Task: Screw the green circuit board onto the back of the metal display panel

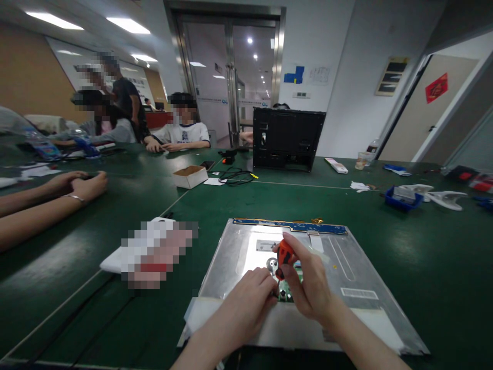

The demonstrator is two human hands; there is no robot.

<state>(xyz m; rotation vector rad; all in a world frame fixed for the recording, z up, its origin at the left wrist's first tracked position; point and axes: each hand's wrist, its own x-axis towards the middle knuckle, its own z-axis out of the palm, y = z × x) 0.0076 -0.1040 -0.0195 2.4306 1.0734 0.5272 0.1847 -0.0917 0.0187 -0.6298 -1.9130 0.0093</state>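
A flat metal display panel (327,280) lies back side up on the table in front of me. Along its far edge runs a narrow blue circuit strip (262,223). My right hand (314,288) grips a short orange and black screwdriver (284,254), its shaft pointing down at a small green circuit board (285,295) on the panel. Close to the screwdriver's tip is my left hand (250,295), resting on the panel with fingers bent together. Whatever those fingers pinch, if anything, is hidden. Both hands partly cover the green board.
Left of the panel lies a blurred white packet (115,257). Farther off are an open box (190,177), black cables (234,176) and an upright black monitor housing (288,139). A blue tray (402,200) sits at right. Another person's hands (87,186) reach in from the left.
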